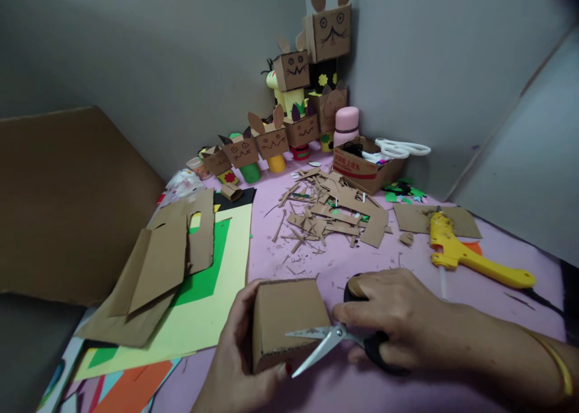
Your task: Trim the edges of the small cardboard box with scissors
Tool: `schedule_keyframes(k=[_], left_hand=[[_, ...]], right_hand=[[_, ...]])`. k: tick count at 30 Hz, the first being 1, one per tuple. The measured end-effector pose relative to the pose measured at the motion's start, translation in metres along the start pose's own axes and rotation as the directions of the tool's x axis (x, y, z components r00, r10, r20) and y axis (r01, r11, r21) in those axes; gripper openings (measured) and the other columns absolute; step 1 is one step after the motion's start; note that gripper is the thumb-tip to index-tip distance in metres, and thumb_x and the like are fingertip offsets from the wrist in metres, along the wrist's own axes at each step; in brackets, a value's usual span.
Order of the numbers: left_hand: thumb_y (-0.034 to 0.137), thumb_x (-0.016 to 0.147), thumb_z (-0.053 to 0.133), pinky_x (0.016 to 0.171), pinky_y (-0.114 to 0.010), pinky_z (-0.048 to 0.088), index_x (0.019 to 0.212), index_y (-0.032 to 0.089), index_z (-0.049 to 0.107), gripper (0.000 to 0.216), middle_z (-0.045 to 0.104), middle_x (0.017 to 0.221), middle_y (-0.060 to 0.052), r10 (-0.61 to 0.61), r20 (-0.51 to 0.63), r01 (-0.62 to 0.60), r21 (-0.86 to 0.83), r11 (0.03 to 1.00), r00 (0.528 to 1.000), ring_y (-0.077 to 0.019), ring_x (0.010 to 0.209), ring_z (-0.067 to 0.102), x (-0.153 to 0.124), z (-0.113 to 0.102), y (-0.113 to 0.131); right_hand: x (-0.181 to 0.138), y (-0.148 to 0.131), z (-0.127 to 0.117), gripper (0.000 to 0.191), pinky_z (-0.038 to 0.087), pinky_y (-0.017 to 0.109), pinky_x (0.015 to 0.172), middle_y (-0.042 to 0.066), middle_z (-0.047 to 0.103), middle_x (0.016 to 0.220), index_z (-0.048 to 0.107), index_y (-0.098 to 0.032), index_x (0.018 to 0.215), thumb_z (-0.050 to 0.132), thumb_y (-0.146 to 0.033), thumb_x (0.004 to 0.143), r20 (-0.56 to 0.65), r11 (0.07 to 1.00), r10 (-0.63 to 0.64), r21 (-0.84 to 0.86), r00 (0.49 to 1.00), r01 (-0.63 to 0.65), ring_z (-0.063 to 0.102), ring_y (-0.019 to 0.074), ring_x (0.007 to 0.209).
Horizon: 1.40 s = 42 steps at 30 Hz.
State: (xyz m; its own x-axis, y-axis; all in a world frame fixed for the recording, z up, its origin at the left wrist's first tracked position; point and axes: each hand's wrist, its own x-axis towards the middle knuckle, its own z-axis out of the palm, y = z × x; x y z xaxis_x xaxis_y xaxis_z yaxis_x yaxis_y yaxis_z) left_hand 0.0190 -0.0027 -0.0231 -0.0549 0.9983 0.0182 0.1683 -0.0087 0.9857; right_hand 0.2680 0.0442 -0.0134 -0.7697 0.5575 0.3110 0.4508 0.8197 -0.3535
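Note:
A small closed cardboard box (289, 310) sits low in the middle, gripped from its left side by my left hand (239, 346). My right hand (398, 319) has its fingers through the black handles of a pair of scissors (337, 333). The scissor blades are spread apart at the box's near right edge, one over its top face and one lower in front. Whether the blades touch the cardboard I cannot tell. Beyond the box lies a heap of cardboard scraps (335, 211).
A yellow glue gun (465, 253) rests on a cardboard piece (407, 218) at right. Cardboard sheets (158, 268) and coloured paper (235, 268) lie at left. Cardboard animal figures (271, 141), a pink bottle (347, 123) and a carton (357, 167) holding white-handled scissors (402, 148) stand at the back.

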Motion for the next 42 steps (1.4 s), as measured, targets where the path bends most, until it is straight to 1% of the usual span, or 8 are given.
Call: schedule_keyframes(k=[12, 21, 25, 29, 32, 35, 38, 42], left_hand=[[0.059, 0.050, 0.081, 0.082, -0.037, 0.057, 0.116, 0.029, 0.055, 0.077, 0.067, 0.109, -0.005, 0.073, 0.030, -0.072, -0.012, 0.997, 0.997, -0.0292, 0.101, 0.065, 0.000, 0.003, 0.006], [0.056, 0.053, 0.081, 0.085, -0.035, 0.055, 0.119, 0.031, 0.052, 0.077, 0.066, 0.111, -0.002, 0.101, 0.039, -0.101, -0.005, 0.995, 0.994, -0.0268, 0.103, 0.064, -0.001, 0.000, 0.002], [0.058, 0.054, 0.080, 0.084, -0.034, 0.055, 0.119, 0.031, 0.052, 0.076, 0.066, 0.110, -0.003, 0.121, 0.044, -0.121, -0.002, 0.993, 0.992, -0.0267, 0.102, 0.064, 0.000, 0.000, 0.003], [0.052, 0.062, 0.077, 0.083, -0.036, 0.054, 0.123, 0.031, 0.048, 0.071, 0.061, 0.115, -0.004, 0.212, -0.039, -0.205, 0.148, 0.968, 0.976, -0.0274, 0.104, 0.062, -0.001, -0.004, -0.003], [0.026, 0.064, 0.076, 0.088, -0.038, 0.049, 0.127, 0.033, 0.042, 0.072, 0.053, 0.120, -0.005, 0.461, -0.040, -0.414, 0.378, 0.828, 0.886, -0.0269, 0.110, 0.055, 0.002, -0.011, -0.012], [0.014, 0.061, 0.076, 0.092, -0.044, 0.042, 0.129, 0.032, 0.040, 0.079, 0.049, 0.121, -0.007, 0.706, 0.062, -0.594, 0.595, 0.541, 0.705, -0.0284, 0.109, 0.050, 0.008, -0.017, -0.017], [0.019, 0.065, 0.076, 0.091, -0.044, 0.040, 0.127, 0.031, 0.040, 0.073, 0.051, 0.119, -0.008, 0.789, 0.150, -0.610, 0.724, 0.322, 0.595, -0.0287, 0.105, 0.050, 0.011, -0.017, -0.015], [0.016, 0.066, 0.074, 0.091, -0.043, 0.039, 0.124, 0.030, 0.042, 0.067, 0.051, 0.120, -0.010, 0.808, 0.260, -0.615, 0.773, 0.153, 0.528, -0.0289, 0.106, 0.049, 0.010, -0.017, -0.017]], right_hand=[[-0.002, 0.006, 0.005, 0.031, 0.022, 0.028, 0.047, 0.000, 0.060, 0.061, 0.067, -0.020, 0.087, 0.053, -0.048, 0.091, -0.071, 0.995, -0.102, -0.027, 0.992, 0.100, 0.048, 0.0123, 0.051], [-0.001, 0.007, 0.004, 0.026, 0.024, 0.028, 0.048, 0.002, 0.063, 0.065, 0.068, -0.021, 0.094, 0.057, -0.043, 0.090, -0.008, 0.996, -0.083, 0.021, 0.997, 0.083, 0.051, 0.0131, 0.053], [0.002, 0.010, 0.006, 0.029, 0.028, 0.024, 0.048, 0.000, 0.060, 0.062, 0.070, -0.022, 0.097, 0.062, -0.047, 0.086, -0.011, 0.969, 0.011, 0.248, 1.000, -0.008, 0.051, 0.0119, 0.052], [0.006, 0.015, 0.006, 0.035, 0.034, 0.021, 0.051, -0.002, 0.054, 0.062, 0.069, -0.018, 0.086, 0.068, -0.052, 0.078, -0.016, 0.847, 0.290, 0.470, 0.957, -0.248, 0.046, 0.0109, 0.054], [0.009, 0.019, 0.011, 0.037, 0.035, 0.024, 0.055, -0.002, 0.052, 0.069, 0.066, -0.018, 0.098, 0.071, -0.047, 0.076, 0.036, 0.730, 0.434, 0.571, 0.900, -0.375, 0.044, 0.0124, 0.060], [0.012, 0.020, 0.019, 0.041, 0.030, 0.021, 0.049, -0.007, 0.043, 0.062, 0.061, -0.017, 0.103, 0.071, -0.047, 0.078, 0.239, 0.442, 0.410, 0.792, 0.880, -0.421, 0.036, 0.0094, 0.054], [0.015, 0.016, 0.029, 0.048, 0.032, 0.020, 0.050, -0.006, 0.047, 0.064, 0.059, -0.015, 0.104, 0.078, -0.044, 0.072, 0.343, 0.158, 0.329, 0.899, 0.880, -0.409, 0.040, 0.0082, 0.056], [0.019, 0.009, 0.039, 0.050, 0.041, 0.023, 0.058, 0.000, 0.059, 0.074, 0.061, -0.014, 0.099, 0.077, -0.051, 0.069, 0.378, -0.007, 0.284, 0.920, 0.881, -0.393, 0.053, 0.0105, 0.062]])
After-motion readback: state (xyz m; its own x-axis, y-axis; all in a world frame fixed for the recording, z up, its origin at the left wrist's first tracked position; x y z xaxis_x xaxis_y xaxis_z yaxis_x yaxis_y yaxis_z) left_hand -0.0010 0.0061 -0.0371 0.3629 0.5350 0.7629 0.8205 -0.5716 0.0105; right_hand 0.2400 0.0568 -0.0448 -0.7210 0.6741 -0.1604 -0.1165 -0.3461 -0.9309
